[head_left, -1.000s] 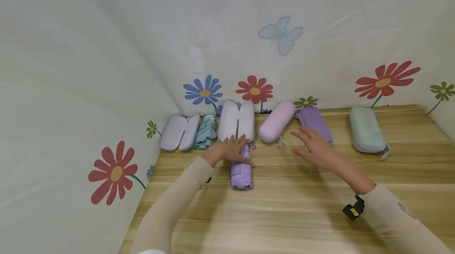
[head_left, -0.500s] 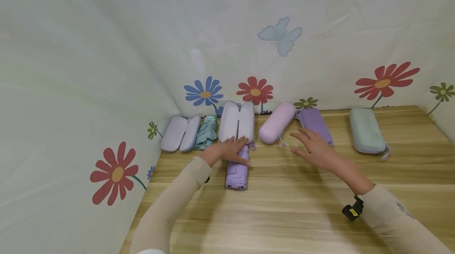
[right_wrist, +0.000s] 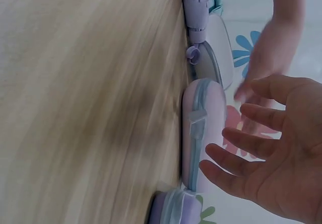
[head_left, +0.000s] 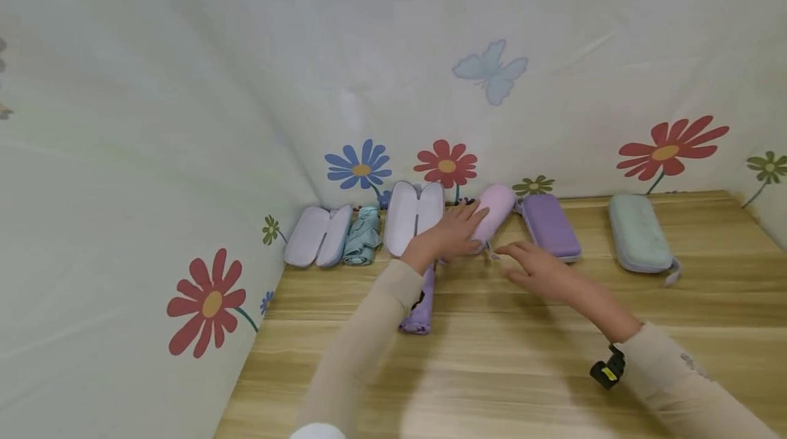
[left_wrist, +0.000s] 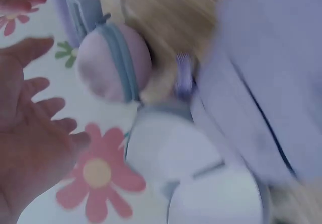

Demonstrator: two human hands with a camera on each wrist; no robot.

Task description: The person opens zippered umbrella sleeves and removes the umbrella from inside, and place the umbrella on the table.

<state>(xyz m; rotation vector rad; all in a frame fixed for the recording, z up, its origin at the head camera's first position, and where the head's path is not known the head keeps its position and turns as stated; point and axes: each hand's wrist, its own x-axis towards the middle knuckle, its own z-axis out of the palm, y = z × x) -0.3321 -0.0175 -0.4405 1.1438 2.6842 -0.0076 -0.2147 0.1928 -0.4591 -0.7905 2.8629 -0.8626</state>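
Observation:
A pink zippered case point(head_left: 496, 210) lies closed near the wall. My left hand point(head_left: 451, 231) reaches over its left side with fingers extended; in the right wrist view that hand appears blurred, above the case. Whether it touches cannot be told. My right hand point(head_left: 541, 275) hovers before the case's near end and pull strap, fingers spread and holding nothing. Under my left forearm lies a rolled purple folding umbrella point(head_left: 420, 309), partly hidden. Behind it an open case with a pale lining point(head_left: 402, 217) stands against the wall.
On the left sit another open case point(head_left: 307, 237) and a rolled teal umbrella point(head_left: 364, 237). To the right lie a closed purple case point(head_left: 551, 224) and a closed mint-green case point(head_left: 639, 234). A flowered white sheet point(head_left: 553, 118) walls the wooden table point(head_left: 504, 371).
My left hand has left the purple umbrella and moved right to the pink case. The umbrella shifted slightly left earlier. My right hand has come slightly lower, still spread.

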